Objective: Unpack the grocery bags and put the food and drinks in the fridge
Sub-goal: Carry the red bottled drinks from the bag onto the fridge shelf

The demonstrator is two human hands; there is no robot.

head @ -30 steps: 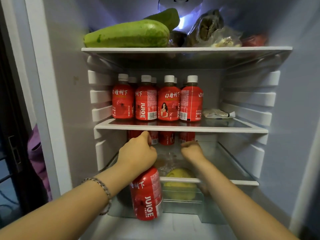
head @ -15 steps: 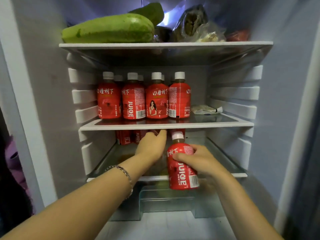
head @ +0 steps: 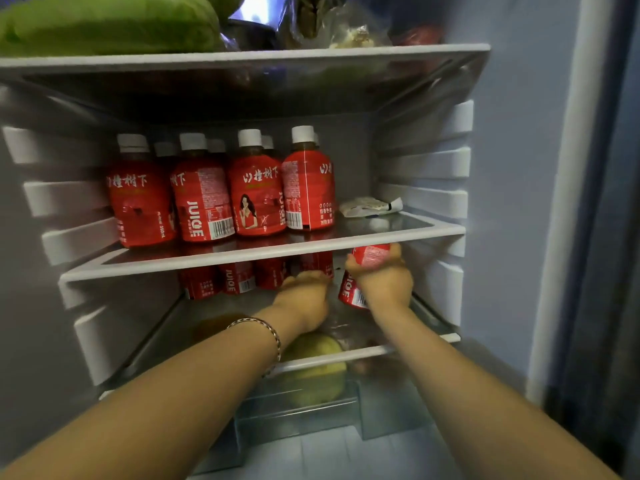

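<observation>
One red juice bottle (head: pixel 370 256), gripped in the right hand (head: pixel 384 285), should stand upright just right of the left hand (head: pixel 304 296), whose hold I cannot tell.

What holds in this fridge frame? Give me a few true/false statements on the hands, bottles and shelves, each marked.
1. The right hand grips a red juice bottle below the middle shelf. True.
2. The standing bottles on the middle shelf have green labels. False: their labels are red and their caps white.
3. A large green gourd lies on the top shelf. True.
4. The white packet lies left of the standing bottles. False: it lies to their right.
5. The bracelet is on the right wrist. False: it is on the left wrist.
</observation>
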